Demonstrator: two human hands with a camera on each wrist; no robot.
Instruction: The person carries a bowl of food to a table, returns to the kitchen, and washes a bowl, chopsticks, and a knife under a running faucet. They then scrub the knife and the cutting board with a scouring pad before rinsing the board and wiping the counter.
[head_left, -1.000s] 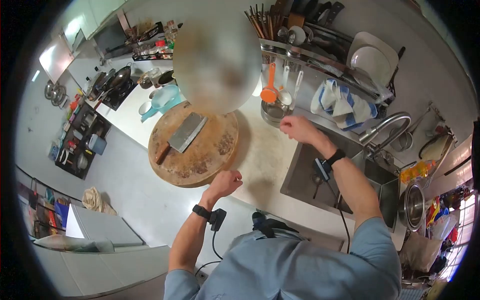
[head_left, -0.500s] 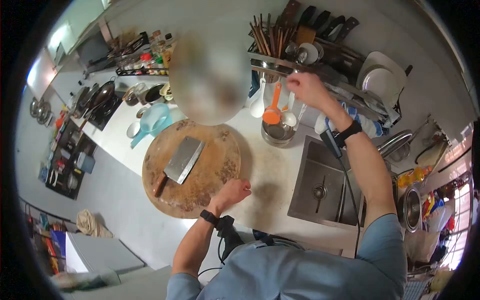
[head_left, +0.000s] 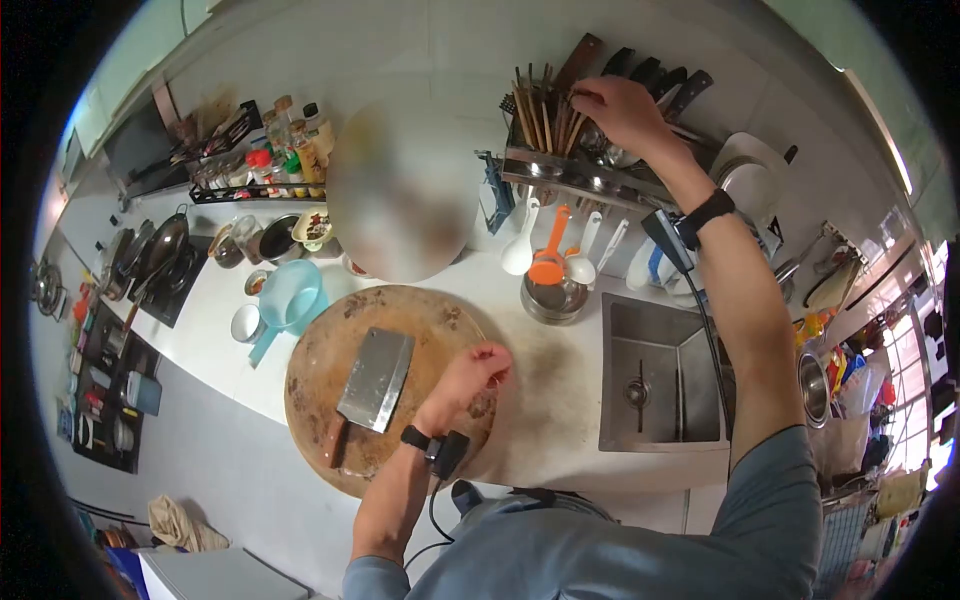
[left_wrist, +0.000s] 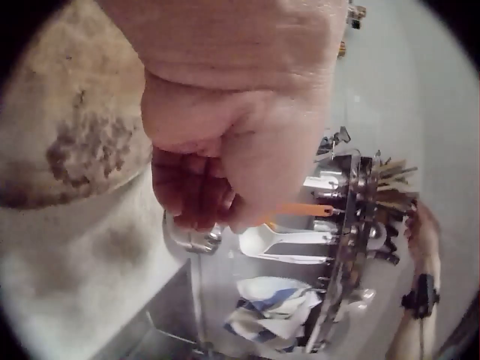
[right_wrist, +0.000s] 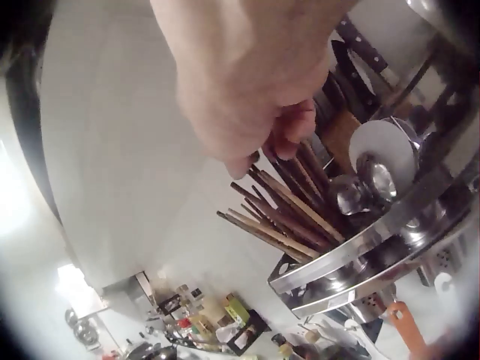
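My right hand [head_left: 625, 115] is raised to the wall rack, at the tops of the chopsticks [head_left: 540, 115]. In the right wrist view its thumb and fingers pinch the upper ends of dark chopsticks [right_wrist: 304, 176], whose lower ends stand in the holder among several others. Over the right part of the round wooden chopping board [head_left: 320, 375] hangs my left hand [head_left: 465, 375], loosely curled with nothing in it. A cleaver [head_left: 378, 380] lies flat on that board, left of this hand, its wooden handle toward me.
Below the rack [head_left: 590, 180] hang white spoons and an orange ladle [head_left: 547, 267], over a metal pot [head_left: 553, 302]. The sink [head_left: 640, 375] is at right. A blue strainer [head_left: 293, 297] and small bowls stand left of the board. Knives [head_left: 690, 92] stand behind my right hand.
My right hand has risen from above the sink edge to the chopsticks in the rack. The left hand has moved over the board. The head view has shifted too.
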